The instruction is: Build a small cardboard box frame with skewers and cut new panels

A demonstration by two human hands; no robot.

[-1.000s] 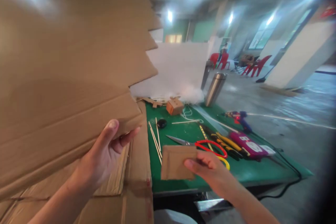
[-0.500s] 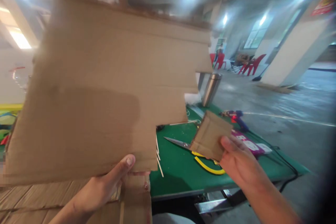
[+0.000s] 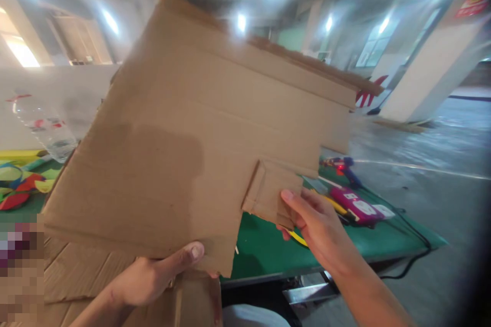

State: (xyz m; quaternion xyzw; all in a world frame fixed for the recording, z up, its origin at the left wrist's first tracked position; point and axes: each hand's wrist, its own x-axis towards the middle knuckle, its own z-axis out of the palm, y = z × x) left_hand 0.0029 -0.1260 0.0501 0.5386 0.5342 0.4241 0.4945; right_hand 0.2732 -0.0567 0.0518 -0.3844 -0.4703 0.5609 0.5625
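My left hand (image 3: 153,277) grips the bottom edge of a large brown cardboard sheet (image 3: 184,148) with a stepped cut-out edge, thumb on its front face, holding it up in front of me. My right hand (image 3: 316,225) pinches a small cardboard piece (image 3: 268,195) and holds it against the lower right notch of the big sheet. The sheet hides most of the green table (image 3: 268,250) behind it.
More flat cardboard (image 3: 95,271) lies below the sheet at lower left. On the green table's right side lie a pink box (image 3: 356,207), a glue gun (image 3: 343,166) and yellow-handled tools (image 3: 299,237). A clear plastic bottle (image 3: 46,127) and coloured shapes (image 3: 19,184) sit at left.
The big sheet has swung right and now covers the table centre. My right hand has brought the small piece left and up against the sheet's notched edge.
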